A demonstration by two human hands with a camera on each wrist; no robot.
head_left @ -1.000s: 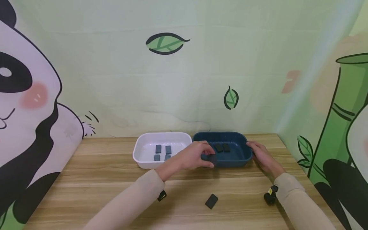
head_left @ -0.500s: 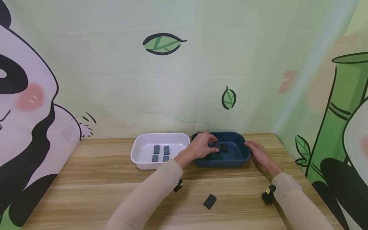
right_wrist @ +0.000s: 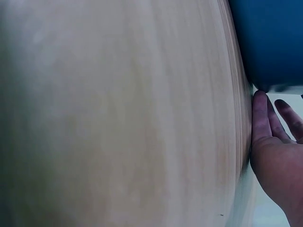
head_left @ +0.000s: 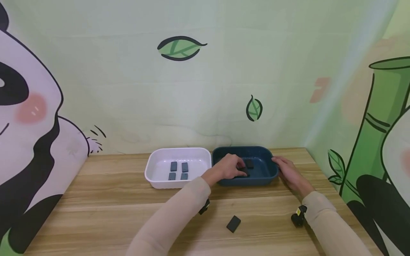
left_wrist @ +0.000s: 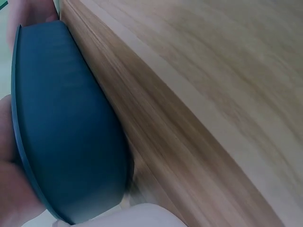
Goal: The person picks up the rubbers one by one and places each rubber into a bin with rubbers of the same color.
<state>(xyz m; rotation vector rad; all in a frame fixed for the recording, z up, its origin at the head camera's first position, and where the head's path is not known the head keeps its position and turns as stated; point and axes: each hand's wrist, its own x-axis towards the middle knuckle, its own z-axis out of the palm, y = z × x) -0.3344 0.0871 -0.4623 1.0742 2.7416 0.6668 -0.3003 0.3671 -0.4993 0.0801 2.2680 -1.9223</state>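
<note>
My left hand (head_left: 228, 166) reaches over the near rim of the dark blue tray (head_left: 245, 182) and pinches a small dark rectangular tile (head_left: 244, 172) low inside it. Another dark tile (head_left: 249, 163) lies just behind, on the tray floor. The left wrist view has the tray's long outer wall (left_wrist: 61, 109), with left fingers (left_wrist: 9, 127) bent over its edge. At the right end, my right hand (head_left: 289, 174) touches the tray with its fingertips. Its fingers (right_wrist: 262, 113) look straight in the right wrist view, tips at the tray's wall (right_wrist: 270, 42).
A white tray (head_left: 157, 183) stands at the left side of the blue one, with several grey-blue tiles (head_left: 184, 167) in it. One dark tile (head_left: 233, 224) lies on the wooden table (head_left: 105, 199) in front. Behind the table hangs a panda-printed cloth (head_left: 128, 89).
My left hand has moved right from over the blue tray's front left into the tray, then down toward its near side with the tile. The right hand has stayed at the tray's end.
</note>
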